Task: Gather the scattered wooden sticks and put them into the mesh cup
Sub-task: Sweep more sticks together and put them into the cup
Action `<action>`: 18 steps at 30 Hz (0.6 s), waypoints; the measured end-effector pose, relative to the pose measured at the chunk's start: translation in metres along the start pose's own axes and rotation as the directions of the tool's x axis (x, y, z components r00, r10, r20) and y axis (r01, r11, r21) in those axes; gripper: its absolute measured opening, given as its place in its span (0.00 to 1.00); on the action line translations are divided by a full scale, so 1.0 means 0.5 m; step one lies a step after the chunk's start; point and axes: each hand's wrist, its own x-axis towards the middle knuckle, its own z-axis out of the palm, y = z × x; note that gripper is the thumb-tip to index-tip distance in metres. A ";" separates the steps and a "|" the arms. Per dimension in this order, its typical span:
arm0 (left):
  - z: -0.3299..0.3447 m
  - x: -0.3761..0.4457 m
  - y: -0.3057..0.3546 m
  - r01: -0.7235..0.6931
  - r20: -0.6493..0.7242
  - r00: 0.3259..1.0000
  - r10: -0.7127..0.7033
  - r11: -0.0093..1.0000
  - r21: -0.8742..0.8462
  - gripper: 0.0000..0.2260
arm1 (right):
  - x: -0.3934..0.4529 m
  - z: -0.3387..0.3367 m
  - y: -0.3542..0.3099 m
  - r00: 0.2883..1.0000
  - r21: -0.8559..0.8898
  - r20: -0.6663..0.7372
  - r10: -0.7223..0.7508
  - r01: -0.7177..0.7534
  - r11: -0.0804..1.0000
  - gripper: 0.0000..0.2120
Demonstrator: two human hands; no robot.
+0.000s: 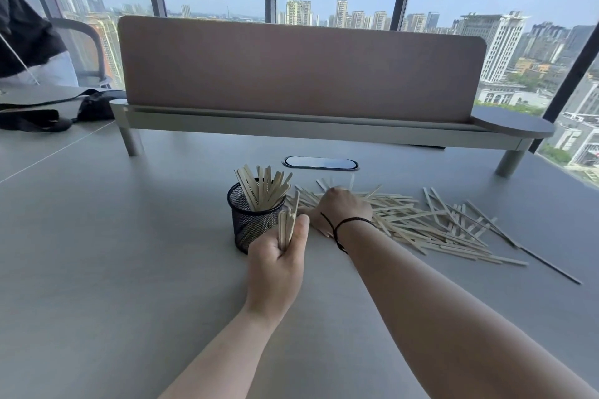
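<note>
Sticks [431, 223] look light, stiff, thin, prob slippery in bunches: pinch mid-length. Your left hand [278, 261] grips a small bundle beside the mesh cup [249, 223]; right hand [343, 209] rests on the pile, fingers hidden, grasp unclear.

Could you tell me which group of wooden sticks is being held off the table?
The small bundle gripped upright in the left hand; others stand in the mesh cup or lie scattered.

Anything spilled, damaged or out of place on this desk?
Only the expected mess: loose wooden sticks lie strewn on the table right of the upright mesh cup. One long, thin, darker stick at the pile's right edge looks unlike the others. No visible damage.
</note>
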 end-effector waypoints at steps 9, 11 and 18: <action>-0.001 0.000 0.002 0.015 0.023 1.000 -0.015 1.000 -0.008 0.25 | -0.017 0.006 0.028 0.999 -0.021 -0.013 -0.046 0.046 0.999 0.35; -0.002 0.000 -0.002 0.024 0.022 0.999 -0.024 1.000 0.002 0.25 | -0.024 0.009 0.033 0.997 -0.003 -0.045 -0.055 0.055 0.998 0.30; -0.004 0.000 -0.008 0.045 0.058 0.997 -0.045 0.999 0.008 0.26 | -0.064 -0.007 0.056 0.979 -0.023 -0.031 -0.200 0.199 0.980 0.12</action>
